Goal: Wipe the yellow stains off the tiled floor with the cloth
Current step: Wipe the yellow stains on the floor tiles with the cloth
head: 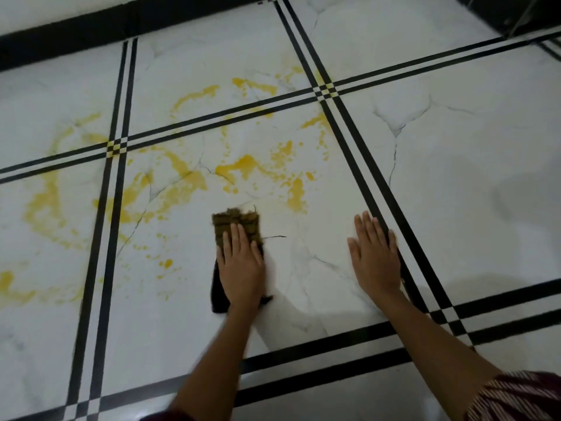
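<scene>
Yellow stains (243,168) spread in smears and drops over the white marble-look tiled floor (455,165), mostly across the middle and left tiles. A dark cloth (239,221), its far end stained brownish yellow, lies flat on the centre tile just below the stains. My left hand (241,262) presses flat on top of the cloth, fingers together and pointing away from me. My right hand (376,259) rests palm down on the bare tile to the right, fingers spread, holding nothing, beside the black double grout line.
Black double stripes (120,141) cross the floor in a grid. A black skirting band (91,28) runs along the far wall. More yellow smears (45,202) lie on the left tiles. A striped sleeve (522,396) shows at the bottom right.
</scene>
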